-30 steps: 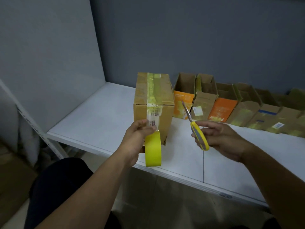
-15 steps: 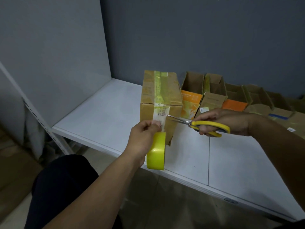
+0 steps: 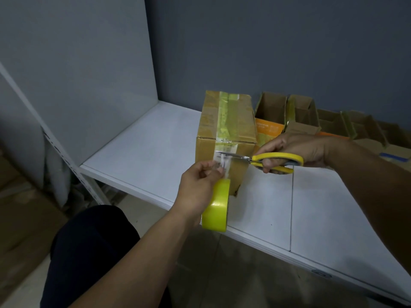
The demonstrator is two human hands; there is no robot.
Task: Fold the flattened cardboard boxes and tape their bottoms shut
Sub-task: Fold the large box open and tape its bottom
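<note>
While the blades of your scissors [image 3: 275, 160] lie across the tape strip [image 3: 223, 150] at frame centre, watch the tension. If your left hand [image 3: 198, 185] lets the strip go slack, the film will likely fold between the blades and stick to itself instead of parting cleanly. Pull too hard and you may peel the stuck end off the front face of the cardboard box [image 3: 224, 134], or tip the box toward you, since nothing else steadies it on the white shelf [image 3: 144, 152]. Blade tips sit close to the cardboard, so a forward push could score it. The tape roll [image 3: 216, 207] shows below your left hand, out past the shelf edge. Once the strip is severed its weight falls wholly on that hand, and a loose hold could drop it to the floor. Left fingertips [image 3: 209, 168] pinch the strip just under the blades; how the roll itself is held, cannot tell. Right hand [image 3: 295, 150], right of centre, has its fingers curled through the yellow handles, gripping the scissors. Whether the cut is through, cannot tell. The box stands at centre, taped bottom up, its front face just behind your left fingertips, with the strip bridging the two. Folded boxes [image 3: 311, 121] stand in a row, tops open, at upper right behind your right hand.
</note>
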